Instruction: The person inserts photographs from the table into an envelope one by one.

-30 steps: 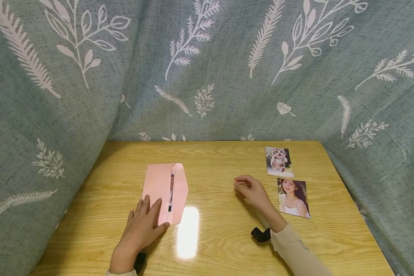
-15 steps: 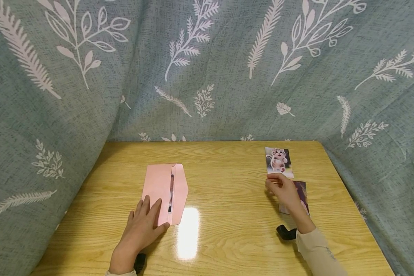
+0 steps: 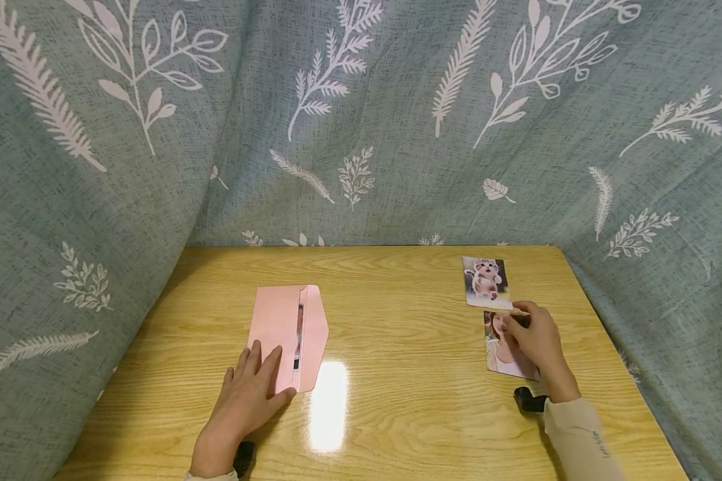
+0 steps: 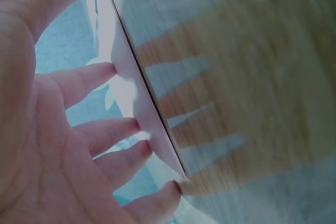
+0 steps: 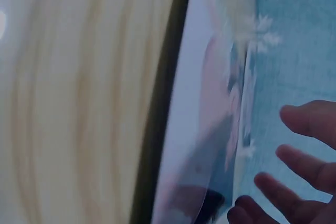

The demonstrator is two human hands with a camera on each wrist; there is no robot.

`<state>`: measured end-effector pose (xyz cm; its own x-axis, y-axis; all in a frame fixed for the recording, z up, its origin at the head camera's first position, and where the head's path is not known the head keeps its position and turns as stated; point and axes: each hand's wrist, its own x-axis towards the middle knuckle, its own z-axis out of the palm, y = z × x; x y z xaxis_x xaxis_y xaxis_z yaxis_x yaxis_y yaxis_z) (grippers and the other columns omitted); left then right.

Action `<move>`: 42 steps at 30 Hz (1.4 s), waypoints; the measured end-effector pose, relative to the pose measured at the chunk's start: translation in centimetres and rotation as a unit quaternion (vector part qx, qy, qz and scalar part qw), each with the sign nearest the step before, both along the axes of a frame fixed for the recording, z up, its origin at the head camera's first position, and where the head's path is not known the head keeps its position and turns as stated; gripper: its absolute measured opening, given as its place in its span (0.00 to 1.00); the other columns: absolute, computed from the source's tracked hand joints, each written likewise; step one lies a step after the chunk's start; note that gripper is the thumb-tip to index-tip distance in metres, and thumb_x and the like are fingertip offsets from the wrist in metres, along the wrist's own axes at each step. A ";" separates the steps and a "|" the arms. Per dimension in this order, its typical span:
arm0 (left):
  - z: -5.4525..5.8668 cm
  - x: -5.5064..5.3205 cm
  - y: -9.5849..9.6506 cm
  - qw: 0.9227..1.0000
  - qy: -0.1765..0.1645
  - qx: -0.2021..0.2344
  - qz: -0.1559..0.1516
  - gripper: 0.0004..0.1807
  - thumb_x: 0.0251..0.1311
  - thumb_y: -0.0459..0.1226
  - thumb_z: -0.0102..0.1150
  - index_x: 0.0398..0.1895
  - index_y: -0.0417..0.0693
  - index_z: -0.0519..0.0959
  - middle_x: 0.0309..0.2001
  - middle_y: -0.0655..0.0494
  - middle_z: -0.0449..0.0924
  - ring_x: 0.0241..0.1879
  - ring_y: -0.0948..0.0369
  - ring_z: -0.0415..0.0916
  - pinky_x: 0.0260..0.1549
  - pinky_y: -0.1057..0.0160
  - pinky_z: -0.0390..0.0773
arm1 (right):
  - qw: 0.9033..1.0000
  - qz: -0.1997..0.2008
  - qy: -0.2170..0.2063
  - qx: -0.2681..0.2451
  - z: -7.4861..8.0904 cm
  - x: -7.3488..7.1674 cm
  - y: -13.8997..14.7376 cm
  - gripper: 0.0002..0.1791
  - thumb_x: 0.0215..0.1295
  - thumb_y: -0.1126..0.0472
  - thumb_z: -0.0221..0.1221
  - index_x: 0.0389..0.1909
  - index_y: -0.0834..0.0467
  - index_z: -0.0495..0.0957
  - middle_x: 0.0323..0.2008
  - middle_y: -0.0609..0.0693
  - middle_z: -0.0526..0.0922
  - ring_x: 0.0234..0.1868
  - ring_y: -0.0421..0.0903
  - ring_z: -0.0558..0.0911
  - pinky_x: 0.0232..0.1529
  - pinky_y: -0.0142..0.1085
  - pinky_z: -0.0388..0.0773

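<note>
A pink envelope (image 3: 271, 310) lies on the table with its flap unfolded to the right, and a dark-edged picture (image 3: 299, 334) shows in its opening. My left hand (image 3: 243, 394) rests on the envelope's lower part, fingers spread; in the left wrist view the fingertips (image 4: 131, 125) touch its pink surface. Over on the right, my right hand (image 3: 541, 341) is above the upper right part of a photo of a person in a white top (image 3: 499, 354), covering some of it. In the right wrist view its fingers (image 5: 302, 163) are apart, loosely bent, with nothing seen between them.
A kitten photo (image 3: 486, 284) lies just behind the portrait photo. A patterned blue-green cloth (image 3: 361, 120) surrounds the wooden table (image 3: 391, 287) at the back and sides. Each wrist wears a black device (image 3: 529, 399). A bright reflection lies on the tabletop beside the envelope.
My right hand has moved rightward from the middle of the table, past the kitten photo's lower edge, to the portrait photo's right side. The left hand and envelope have stayed in place.
</note>
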<state>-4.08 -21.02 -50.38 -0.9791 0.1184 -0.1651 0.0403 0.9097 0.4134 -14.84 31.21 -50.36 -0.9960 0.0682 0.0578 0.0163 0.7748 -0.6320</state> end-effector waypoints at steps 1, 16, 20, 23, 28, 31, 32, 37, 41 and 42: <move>0.0 0.0 0.0 1.000 0.000 0.000 0.000 0.45 0.62 0.53 0.66 0.77 0.44 0.60 0.75 0.26 0.44 0.74 0.32 0.40 0.64 0.25 0.44 | 1.000 -0.002 -0.002 0.015 0.0 0.0 0.3 0.27 0.71 0.60 0.60 0.64 0.72 0.69 0.57 0.76 0.70 0.56 0.73 0.71 0.53 0.66 0.68; -0.3 -0.1 -0.1 1.000 0.002 -0.004 -0.004 0.45 0.63 0.53 0.65 0.77 0.44 0.60 0.75 0.26 0.44 0.74 0.31 0.40 0.63 0.25 0.45 | 0.988 0.022 -0.056 0.144 0.0 0.1 2.5 0.32 0.67 0.53 0.63 0.52 0.81 0.69 0.49 0.80 0.72 0.54 0.77 0.67 0.56 0.69 0.57; -0.1 -0.1 -0.1 1.000 0.002 -0.005 -0.004 0.45 0.63 0.53 0.65 0.77 0.44 0.60 0.75 0.26 0.44 0.74 0.31 0.40 0.63 0.25 0.46 | 0.987 0.015 -0.082 0.135 0.0 0.1 2.6 0.35 0.68 0.52 0.61 0.58 0.81 0.66 0.56 0.83 0.66 0.58 0.79 0.62 0.59 0.69 0.53; -0.1 -0.2 -0.1 1.000 0.001 -0.006 -0.003 0.45 0.63 0.54 0.65 0.77 0.44 0.60 0.75 0.26 0.44 0.74 0.32 0.40 0.63 0.25 0.46 | 0.988 0.007 -0.084 0.129 0.0 0.0 2.6 0.35 0.68 0.53 0.61 0.59 0.80 0.66 0.56 0.83 0.66 0.58 0.79 0.61 0.59 0.69 0.54; -0.1 -0.2 -0.1 1.000 -0.002 -0.005 -0.003 0.45 0.63 0.54 0.65 0.77 0.44 0.59 0.75 0.26 0.44 0.74 0.31 0.40 0.63 0.25 0.46 | 0.992 -0.007 -0.056 0.109 -0.2 0.0 2.5 0.30 0.66 0.58 0.63 0.57 0.79 0.68 0.50 0.79 0.72 0.54 0.76 0.67 0.56 0.68 0.58; -0.1 -0.2 -0.1 1.000 0.000 -0.005 -0.003 0.45 0.63 0.53 0.65 0.77 0.44 0.60 0.75 0.26 0.44 0.73 0.31 0.41 0.63 0.25 0.46 | 0.995 -0.011 -0.027 0.097 -0.1 0.0 2.4 0.25 0.64 0.62 0.63 0.53 0.78 0.70 0.43 0.75 0.76 0.45 0.72 0.74 0.50 0.64 0.66; -0.1 -0.3 -0.1 1.000 0.001 -0.005 -0.003 0.45 0.63 0.53 0.65 0.77 0.44 0.60 0.75 0.26 0.44 0.73 0.31 0.41 0.63 0.25 0.46 | 0.995 -0.013 -0.023 0.091 -0.1 0.0 2.5 0.23 0.64 0.63 0.63 0.52 0.77 0.71 0.41 0.74 0.77 0.43 0.70 0.76 0.47 0.62 0.69; -0.1 -0.2 0.0 1.000 0.001 -0.008 -0.003 0.45 0.62 0.53 0.66 0.77 0.44 0.60 0.75 0.26 0.45 0.73 0.31 0.41 0.63 0.25 0.47 | 0.998 -0.021 -0.037 0.041 -0.1 -0.1 2.6 0.18 0.68 0.63 0.60 0.50 0.74 0.72 0.41 0.71 0.81 0.42 0.67 0.81 0.40 0.56 0.77; -0.1 -0.2 0.0 1.000 -0.002 -0.009 -0.002 0.45 0.62 0.54 0.65 0.77 0.44 0.60 0.75 0.26 0.44 0.73 0.31 0.41 0.63 0.25 0.47 | 0.997 -0.016 -0.070 -0.014 0.1 -0.2 2.7 0.19 0.72 0.62 0.58 0.53 0.73 0.72 0.42 0.70 0.82 0.36 0.59 0.83 0.33 0.44 0.80; -0.1 -0.1 0.0 1.000 -0.003 -0.009 -0.002 0.45 0.62 0.54 0.65 0.77 0.44 0.60 0.75 0.26 0.44 0.74 0.31 0.41 0.63 0.25 0.46 | 0.996 -0.014 -0.079 -0.039 0.1 -0.2 2.6 0.19 0.72 0.62 0.58 0.54 0.74 0.71 0.41 0.69 0.83 0.34 0.56 0.84 0.31 0.40 0.80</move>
